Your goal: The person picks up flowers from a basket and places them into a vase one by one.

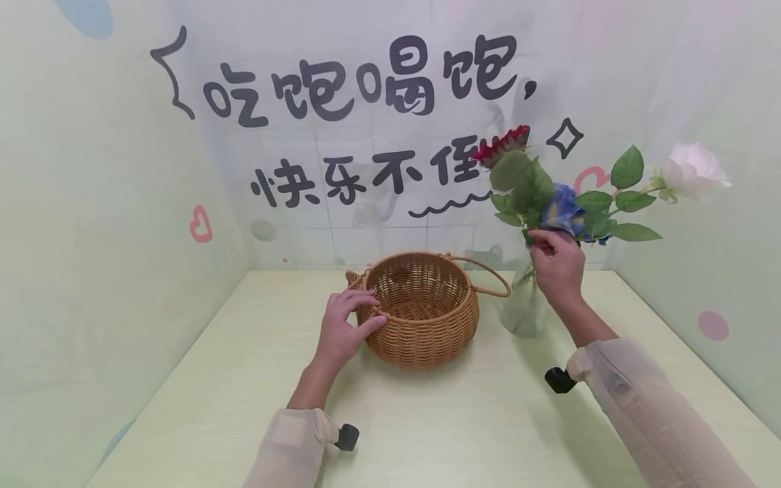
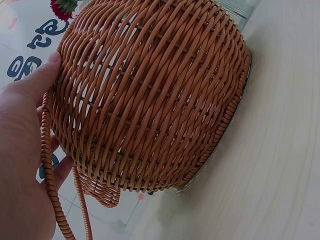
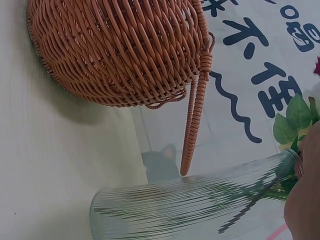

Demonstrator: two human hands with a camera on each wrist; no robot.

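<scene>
A round wicker basket (image 1: 421,346) stands on the table, its handles folded down to the sides. My left hand (image 1: 344,325) grips its left rim; in the left wrist view the thumb (image 2: 47,70) lies along the rim beside a handle. To the right, a clear ribbed glass vase (image 1: 523,315) holds artificial flowers: a red flower (image 1: 503,146), a blue flower (image 1: 563,210) and a pale pink rose (image 1: 695,169) leaning far right. At the vase mouth my right hand (image 1: 558,264) has curled fingers pinching a flower stem just under the blue bloom; the grip itself is partly hidden.
A pale wooden table (image 1: 439,434) carries everything. Behind it rises a wall (image 1: 378,237) with large dark lettering, and side panels (image 1: 708,271) close in left and right. The basket's right handle (image 1: 491,271) sticks out close to the vase.
</scene>
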